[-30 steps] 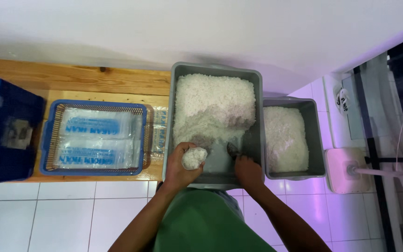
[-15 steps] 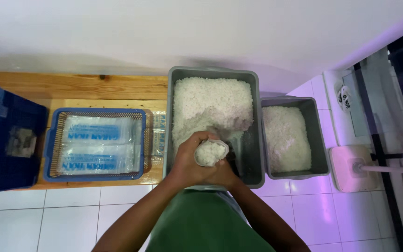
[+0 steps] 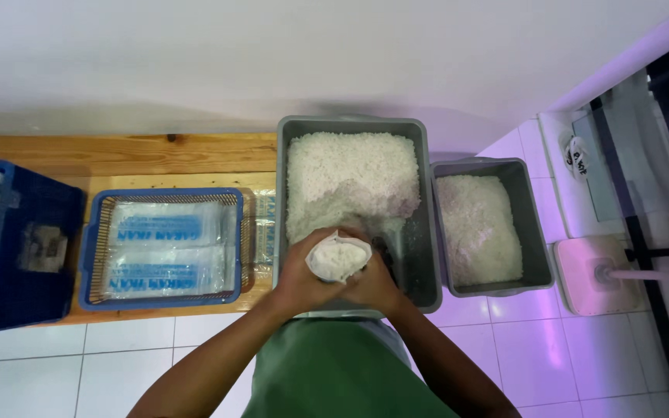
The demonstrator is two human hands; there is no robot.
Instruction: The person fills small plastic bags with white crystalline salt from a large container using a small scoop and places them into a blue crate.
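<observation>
Head view: a small clear bag of white grains (image 3: 338, 257) is cupped between the left hand (image 3: 301, 276) at nine o'clock and the right hand (image 3: 373, 282) at four o'clock, both closed around it. It is held upright, mouth toward twelve o'clock, over the near end of the large grey bin (image 3: 424, 255), equally near both hands.

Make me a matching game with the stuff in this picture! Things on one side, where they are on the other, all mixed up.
Things:
1. small bag of white grains
2. big grey tub
3. small grey tub
4. blue basket of flat plastic bags

Places:
A. on the wooden bench, left of the tubs
B. furthest right, on the tiled floor
C. held between the left hand and the right hand
D. in the middle, under the hands

Pairs: 1-C, 2-D, 3-B, 4-A
</observation>
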